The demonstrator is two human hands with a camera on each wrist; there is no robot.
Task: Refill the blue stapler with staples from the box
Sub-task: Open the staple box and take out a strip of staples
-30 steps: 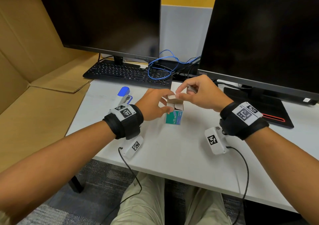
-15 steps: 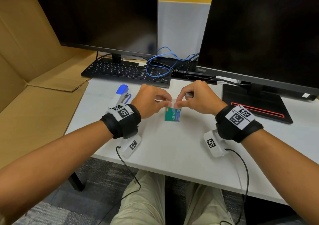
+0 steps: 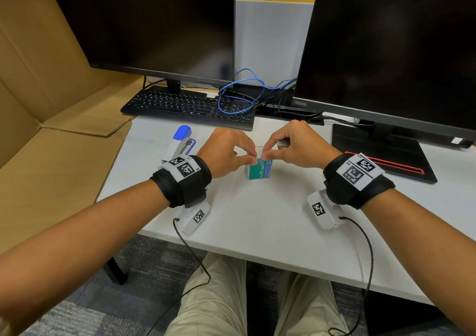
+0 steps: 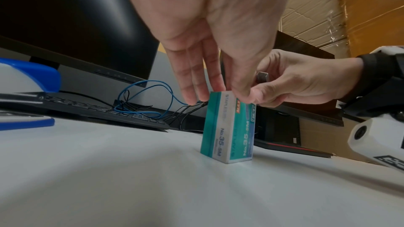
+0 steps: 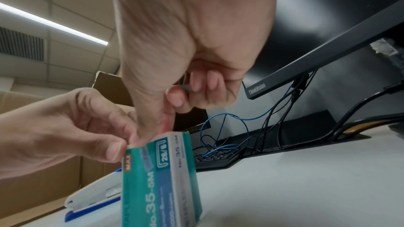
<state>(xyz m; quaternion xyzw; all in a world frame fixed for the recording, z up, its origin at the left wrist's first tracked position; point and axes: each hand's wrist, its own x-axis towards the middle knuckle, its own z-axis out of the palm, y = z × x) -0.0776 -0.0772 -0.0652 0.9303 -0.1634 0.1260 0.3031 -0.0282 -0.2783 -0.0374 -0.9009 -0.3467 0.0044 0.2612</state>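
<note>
The teal staple box [image 3: 258, 173] [image 4: 227, 135] [image 5: 159, 179] stands upright on the white desk [image 3: 257, 219], its top flap down. My left hand [image 3: 251, 159] [image 4: 218, 92] pinches the box's top edge from the left. My right hand [image 3: 265, 155] [image 5: 153, 130] presses thumb and forefinger on the top from the right. Its other fingers curl round a grey staple strip [image 3: 282, 144] [image 4: 262, 77] [image 5: 186, 87]. The blue stapler [image 3: 184, 140] [image 4: 28, 75] [image 5: 94, 201] lies opened on the desk, just left of my left wrist.
A black keyboard [image 3: 188, 106] and tangled blue cable [image 3: 237, 98] lie behind the hands, under two dark monitors [image 3: 154, 21] [image 3: 399, 39]. One monitor's black base [image 3: 381, 155] with a red line sits to the right. Flattened cardboard [image 3: 51, 155] borders the desk's left edge.
The box was held up with its flap open a second ago. Both hands have lowered it onto the desk and the flap is now folded down. The staple strip stays in my right hand.
</note>
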